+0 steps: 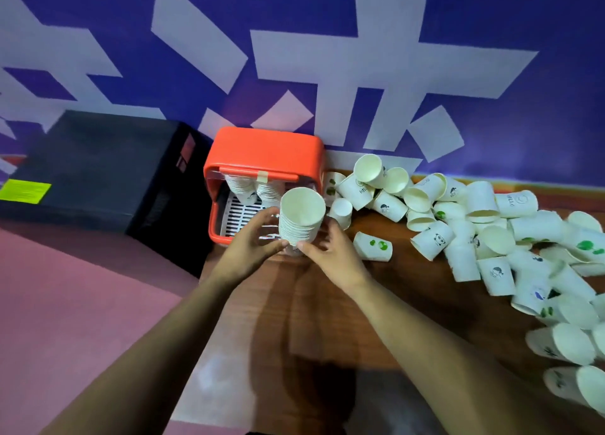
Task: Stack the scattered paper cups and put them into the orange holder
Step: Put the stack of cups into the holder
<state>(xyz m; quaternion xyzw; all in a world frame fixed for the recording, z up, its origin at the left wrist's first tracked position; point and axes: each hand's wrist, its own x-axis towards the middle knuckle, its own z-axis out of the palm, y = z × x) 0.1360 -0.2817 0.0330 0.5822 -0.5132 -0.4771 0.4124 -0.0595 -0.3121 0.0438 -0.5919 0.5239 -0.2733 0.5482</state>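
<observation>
- Left of our left hand [252, 243] sits a black box [98, 172], matte and flat-sided.
- Right of our right hand [330, 249], tapered loose cups [474, 225] of white paper lie heaped on the wooden table [409, 287].
- Just beyond both hands stands the orange holder [265, 153], smooth rounded plastic with a slatted floor.
- Between our hands the stack [299, 223] stands roughly upright, its round mouth up; both hands grip its ribbed lower end.

One lying paper cup [357, 189] beside the orange holder bears dark letters beginning "HELL". A second cup [517, 202] farther right shows similar lettering upside down. The print on the yellow-green label [25, 191] on the black box [98, 172] is too small to read. The large white characters on the wall [360, 74] are cropped.
</observation>
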